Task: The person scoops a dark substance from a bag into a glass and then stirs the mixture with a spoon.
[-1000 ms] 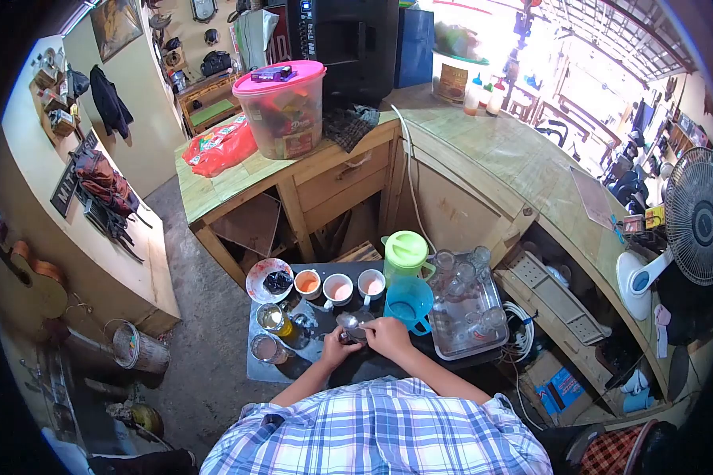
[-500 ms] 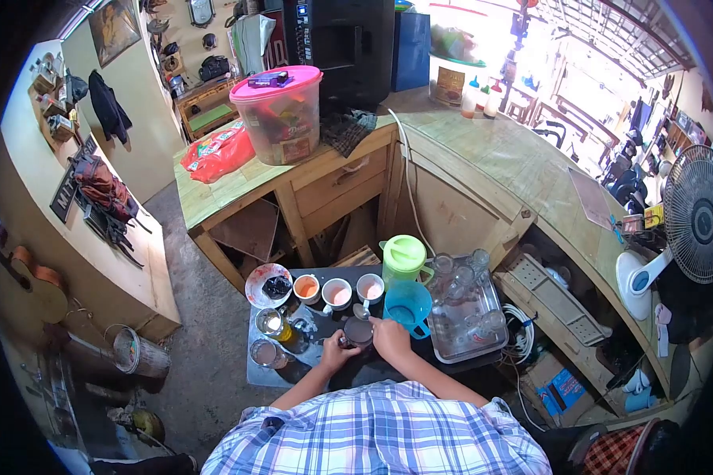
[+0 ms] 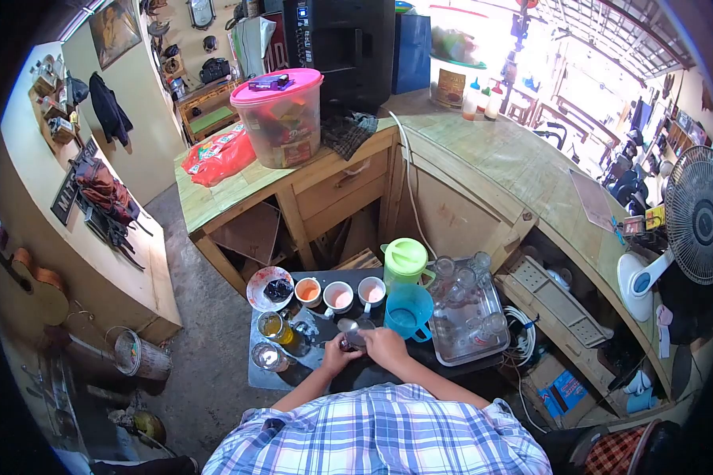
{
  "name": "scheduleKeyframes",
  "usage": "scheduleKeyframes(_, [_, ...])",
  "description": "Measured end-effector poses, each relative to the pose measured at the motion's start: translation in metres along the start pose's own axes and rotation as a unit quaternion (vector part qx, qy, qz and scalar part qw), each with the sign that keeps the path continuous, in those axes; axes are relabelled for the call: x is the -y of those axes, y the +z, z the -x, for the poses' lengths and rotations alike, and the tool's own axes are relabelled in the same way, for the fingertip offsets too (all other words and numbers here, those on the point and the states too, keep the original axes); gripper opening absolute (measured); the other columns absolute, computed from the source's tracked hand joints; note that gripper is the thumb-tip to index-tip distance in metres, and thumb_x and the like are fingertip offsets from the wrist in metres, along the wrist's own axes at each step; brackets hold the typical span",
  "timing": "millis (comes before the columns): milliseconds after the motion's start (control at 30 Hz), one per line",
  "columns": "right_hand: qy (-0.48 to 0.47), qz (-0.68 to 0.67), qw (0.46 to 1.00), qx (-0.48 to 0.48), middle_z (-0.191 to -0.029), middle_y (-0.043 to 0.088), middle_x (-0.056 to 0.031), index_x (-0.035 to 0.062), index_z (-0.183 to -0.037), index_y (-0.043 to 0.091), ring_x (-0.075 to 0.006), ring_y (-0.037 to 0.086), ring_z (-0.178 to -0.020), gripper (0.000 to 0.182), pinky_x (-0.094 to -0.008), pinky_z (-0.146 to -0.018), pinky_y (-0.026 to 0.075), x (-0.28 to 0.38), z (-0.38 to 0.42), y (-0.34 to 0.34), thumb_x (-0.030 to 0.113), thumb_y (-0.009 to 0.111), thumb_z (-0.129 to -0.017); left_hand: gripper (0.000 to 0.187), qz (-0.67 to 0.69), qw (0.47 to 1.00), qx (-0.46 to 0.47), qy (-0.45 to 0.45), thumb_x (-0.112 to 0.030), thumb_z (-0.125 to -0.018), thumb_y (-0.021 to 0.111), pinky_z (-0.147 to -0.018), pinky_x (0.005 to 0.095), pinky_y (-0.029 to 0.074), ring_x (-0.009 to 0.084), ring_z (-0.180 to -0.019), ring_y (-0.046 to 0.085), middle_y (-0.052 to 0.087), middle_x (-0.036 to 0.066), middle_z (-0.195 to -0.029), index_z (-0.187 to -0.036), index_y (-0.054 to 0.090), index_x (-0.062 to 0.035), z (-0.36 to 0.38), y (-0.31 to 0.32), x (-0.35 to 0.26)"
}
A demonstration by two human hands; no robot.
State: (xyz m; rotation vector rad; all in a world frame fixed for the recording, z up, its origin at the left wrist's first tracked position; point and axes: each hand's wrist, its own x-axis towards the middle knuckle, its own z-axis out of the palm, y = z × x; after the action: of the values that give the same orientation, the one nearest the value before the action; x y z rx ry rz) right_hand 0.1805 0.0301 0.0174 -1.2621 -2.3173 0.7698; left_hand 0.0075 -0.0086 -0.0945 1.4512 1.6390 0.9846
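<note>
My left hand [image 3: 338, 356] is wrapped round the handle side of a cup with dark contents [image 3: 360, 337] on the low dark table. My right hand [image 3: 385, 345] holds a metal spoon [image 3: 347, 325], its bowl over the cup's left rim. Behind the hands stand a cup with orange contents [image 3: 307, 292] and two white cups with pink contents [image 3: 338, 297] [image 3: 371, 290]. To the left are a glass of yellow liquid [image 3: 275, 326], another glass [image 3: 270, 358] and a speckled bowl [image 3: 260, 296] holding something black.
A blue pitcher [image 3: 409, 312], a green-lidded pitcher [image 3: 406, 260] and a metal tray [image 3: 470, 353] of upturned glasses stand right of the cups. Beyond is a wooden counter [image 3: 483, 134] with a pink-lidded tub [image 3: 277, 123]. A white fan [image 3: 638, 277] stands at the right.
My right hand has moved slightly down, and the spoon has shifted left and down to the cup my left hand holds.
</note>
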Motion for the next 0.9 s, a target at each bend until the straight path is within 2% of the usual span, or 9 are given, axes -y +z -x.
scheduleKeyframes(67, [0.081, 0.013, 0.994, -0.073, -0.084, 0.066, -0.0206, 0.0137, -0.104, 0.073, -0.0373, 0.065, -0.073, 0.026, -0.047, -0.065, 0.053, 0.002, -0.003, -0.004, 0.015, 0.056, -0.084, 0.042, 0.048, 0.999, -0.018, 0.008, -0.016, -0.062, 0.089, -0.066, 0.0307, 0.052, 0.008, -0.074, 0.061, 0.069, 0.009, -0.078, -0.086, 0.059, 0.0002, 0.001, 0.001, -0.006])
scheduleKeyframes(167, [0.02, 0.029, 0.999, -0.018, -0.084, 0.067, -0.0205, 0.0126, -0.104, 0.072, -0.0374, 0.065, -0.072, 0.026, -0.0466, -0.066, 0.053, -0.002, 0.0, -0.002, 0.016, 0.057, -0.084, 0.043, 0.122, 0.992, -0.033, 0.02, -0.017, -0.06, 0.089, -0.066, 0.0317, 0.051, 0.0086, -0.071, 0.06, 0.068, 0.009, -0.077, -0.084, 0.058, 0.0001, 0.002, 0.003, -0.012])
scheduleKeyframes(400, [0.096, 0.022, 0.991, -0.085, -0.083, 0.066, -0.021, 0.0112, -0.106, 0.072, -0.0382, 0.065, -0.074, 0.027, -0.0476, -0.067, 0.053, -0.004, -0.002, -0.001, 0.014, 0.055, -0.085, 0.044, 0.035, 0.999, -0.019, 0.016, -0.017, -0.06, 0.089, -0.067, 0.0324, 0.052, 0.0112, -0.073, 0.063, 0.069, 0.011, -0.08, -0.09, 0.061, -0.0003, -0.001, 0.003, 0.004])
scheduleKeyframes(467, [0.01, 0.018, 1.0, 0.024, -0.081, 0.066, -0.0211, 0.0101, -0.107, 0.071, -0.0379, 0.065, -0.074, 0.027, -0.0479, -0.065, 0.053, -0.002, 0.004, 0.0, 0.013, 0.054, -0.086, 0.046, 0.056, 0.998, -0.03, 0.008, -0.018, -0.06, 0.089, -0.068, 0.0324, 0.052, 0.0138, -0.074, 0.066, 0.069, 0.013, -0.081, -0.092, 0.062, -0.0003, 0.001, 0.003, 0.001])
scheduleKeyframes(500, [0.01, 0.019, 1.0, 0.022, -0.081, 0.066, -0.0211, 0.0101, -0.107, 0.071, -0.0379, 0.065, -0.074, 0.027, -0.0479, -0.065, 0.053, -0.002, 0.003, -0.001, 0.013, 0.054, -0.086, 0.046, 0.056, 0.998, -0.03, 0.009, -0.018, -0.06, 0.089, -0.068, 0.0324, 0.052, 0.0138, -0.074, 0.066, 0.069, 0.013, -0.081, -0.092, 0.062, -0.0003, 0.0, 0.003, 0.0])
scheduleKeyframes(600, [0.081, 0.022, 0.994, -0.071, -0.08, 0.066, -0.022, 0.0099, -0.11, 0.07, -0.0382, 0.065, -0.073, 0.029, -0.0486, -0.064, 0.052, -0.001, -0.003, -0.002, 0.013, 0.052, -0.087, 0.045, 0.042, 0.999, -0.021, 0.023, -0.018, -0.06, 0.088, -0.069, 0.0327, 0.053, 0.0154, -0.075, 0.067, 0.07, 0.013, -0.083, -0.092, 0.062, -0.0001, -0.002, 0.001, -0.001])
scheduleKeyframes(700, [0.045, 0.047, 0.998, -0.025, -0.081, 0.066, -0.021, 0.0113, -0.111, 0.07, -0.0377, 0.065, -0.073, 0.03, -0.0484, -0.064, 0.052, -0.003, -0.003, 0.0, 0.013, 0.052, -0.087, 0.045, 0.037, 0.999, -0.022, 0.027, -0.016, -0.061, 0.088, -0.07, 0.0327, 0.053, 0.0155, -0.076, 0.067, 0.07, 0.012, -0.085, -0.093, 0.063, 0.0, 0.0, 0.002, -0.003])
scheduleKeyframes(833, [0.003, 0.035, 0.999, -0.017, -0.081, 0.066, -0.0194, 0.0128, -0.11, 0.071, -0.0369, 0.065, -0.072, 0.029, -0.0477, -0.064, 0.052, -0.002, -0.001, 0.004, 0.013, 0.053, -0.086, 0.044, 0.058, 0.998, -0.018, 0.02, -0.016, -0.062, 0.088, -0.071, 0.0325, 0.053, 0.0148, -0.078, 0.067, 0.071, 0.011, -0.085, -0.095, 0.063, 0.0003, 0.0, 0.001, -0.004])
scheduleKeyframes(900, [0.081, 0.029, 0.994, -0.068, -0.082, 0.067, -0.0186, 0.0139, -0.108, 0.071, -0.0367, 0.065, -0.071, 0.028, -0.0472, -0.064, 0.053, -0.004, -0.008, 0.002, 0.013, 0.054, -0.086, 0.044, 0.051, 0.998, -0.013, 0.029, -0.017, -0.063, 0.088, -0.071, 0.0321, 0.053, 0.0142, -0.079, 0.067, 0.071, 0.011, -0.085, -0.095, 0.062, 0.0006, 0.0, 0.0, -0.003])
